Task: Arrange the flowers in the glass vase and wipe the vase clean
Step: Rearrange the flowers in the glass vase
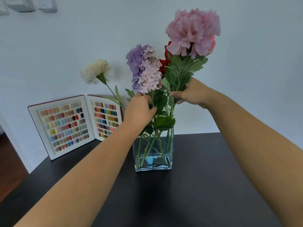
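A square glass vase (pixel 165 164) stands on the black table (pixel 205 185) with several green stems inside. My left hand (pixel 139 110) grips the stems of the lilac blossom spray (pixel 150 76) just above the vase rim. My right hand (pixel 188 92) holds the leafy stem of the tall pink flower (pixel 193 30). A purple flower (pixel 136 58) and a red flower (pixel 167 61), partly hidden, stand between them. A cream flower (pixel 95 71) leans out to the left. Something blue lies at the vase bottom.
An open white-framed display book of coloured nail samples (pixel 73 125) leans against the white wall at the back left of the table. The table's left edge drops to a wooden floor (pixel 11 164).
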